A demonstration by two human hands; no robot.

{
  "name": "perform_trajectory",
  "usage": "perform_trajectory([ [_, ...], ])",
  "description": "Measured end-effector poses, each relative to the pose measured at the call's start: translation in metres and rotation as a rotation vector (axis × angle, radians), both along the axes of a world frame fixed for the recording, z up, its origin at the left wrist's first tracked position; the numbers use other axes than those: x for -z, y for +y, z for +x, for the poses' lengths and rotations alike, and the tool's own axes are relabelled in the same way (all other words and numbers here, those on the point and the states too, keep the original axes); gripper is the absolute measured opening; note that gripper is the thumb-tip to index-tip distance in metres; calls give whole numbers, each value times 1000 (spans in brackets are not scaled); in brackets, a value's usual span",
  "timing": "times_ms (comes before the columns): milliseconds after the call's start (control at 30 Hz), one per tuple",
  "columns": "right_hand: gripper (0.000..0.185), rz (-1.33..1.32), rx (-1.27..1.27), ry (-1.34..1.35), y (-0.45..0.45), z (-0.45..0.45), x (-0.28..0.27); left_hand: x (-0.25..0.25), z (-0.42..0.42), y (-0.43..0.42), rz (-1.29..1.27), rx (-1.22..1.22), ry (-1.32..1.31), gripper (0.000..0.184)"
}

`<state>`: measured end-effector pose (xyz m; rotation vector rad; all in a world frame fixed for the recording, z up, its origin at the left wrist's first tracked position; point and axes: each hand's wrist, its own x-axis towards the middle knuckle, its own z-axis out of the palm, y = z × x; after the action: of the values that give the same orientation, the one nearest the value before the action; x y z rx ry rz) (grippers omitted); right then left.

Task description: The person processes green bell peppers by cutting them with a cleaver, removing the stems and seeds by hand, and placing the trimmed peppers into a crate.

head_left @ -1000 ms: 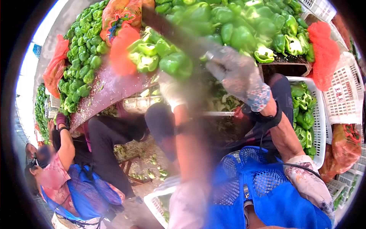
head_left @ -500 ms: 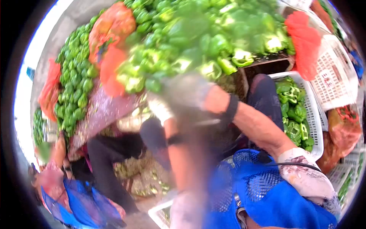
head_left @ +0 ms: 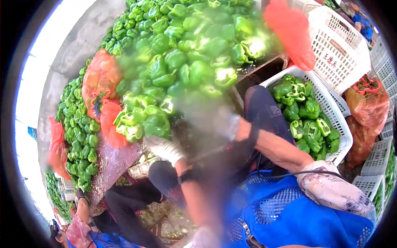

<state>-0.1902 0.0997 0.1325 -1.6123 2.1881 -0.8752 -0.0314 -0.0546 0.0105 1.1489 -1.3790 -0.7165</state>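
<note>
The left hand (head_left: 164, 149), in a pale glove, is set against the lower side of a green pepper (head_left: 157, 125) at the near edge of the heap of peppers (head_left: 173, 62). Its fingers seem to meet the skin from below, but whether that grip is closed around the pepper I cannot tell. Just beside the same pepper, on its left, sits an opened pepper (head_left: 131, 129) with its pale inside showing.

The right hand (head_left: 223, 122), in a greyish glove, is in front of the heap, well apart from the left hand. A smear of blur covers its fingers, so I cannot tell how wide that grip stands or whether anything is in it.

As for how far along the work looks, the white crate (head_left: 346, 142) beside the right leg already carries many peppers, several visibly cut open, among them a halved pepper (head_left: 323, 127). More opened ones lie at the heap's near side, such as the cut pepper (head_left: 225, 77). Most of the heap looks whole, so by my judgement far more is left than done. Pale bits are strewn over the pinkish bench (head_left: 115, 161), near an orange mesh sack (head_left: 100, 76)
</note>
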Motion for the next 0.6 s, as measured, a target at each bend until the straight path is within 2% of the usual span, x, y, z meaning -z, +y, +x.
perform_trajectory([
  [33,42,197,59,-128,4,-22,-19,-8,-4,9,-60,-17,-125,53],
  [100,37,258,256,46,10,-29,-16,-21,-13,26,-157,-36,-329,65],
  [167,35,-46,514,635,8,-10,21,-19,-24,43,-176,3,-408,82],
  [200,36,-6,497,587,-4,-12,38,-11,-29,46,-161,41,-401,90],
  [233,38,34,480,542,-17,-15,57,-7,-36,49,-140,-12,-557,101],
  [267,37,-6,504,249,-30,-11,61,19,-37,37,-413,-88,-719,109],
  [333,35,-155,617,-327,-56,-5,71,-7,-52,45,-85,-45,-936,114],
  [367,33,-79,559,-214,-75,-9,104,-8,-56,40,-107,-58,-968,113],
  [400,30,-82,539,-257,-92,-11,112,-5,-59,31,-95,-87,-1024,110],
  [467,22,-87,501,-345,-124,-17,129,-30,-69,30,-13,-118,-1083,102],
  [500,21,-210,413,-217,-146,-18,172,-38,-71,24,15,-117,-1124,99],
  [567,19,-505,253,-536,-165,-12,180,-48,-75,9,71,-114,-1201,92],
  [600,19,-663,173,-989,-171,-5,178,-48,-76,-2,41,-111,-1207,90],
])
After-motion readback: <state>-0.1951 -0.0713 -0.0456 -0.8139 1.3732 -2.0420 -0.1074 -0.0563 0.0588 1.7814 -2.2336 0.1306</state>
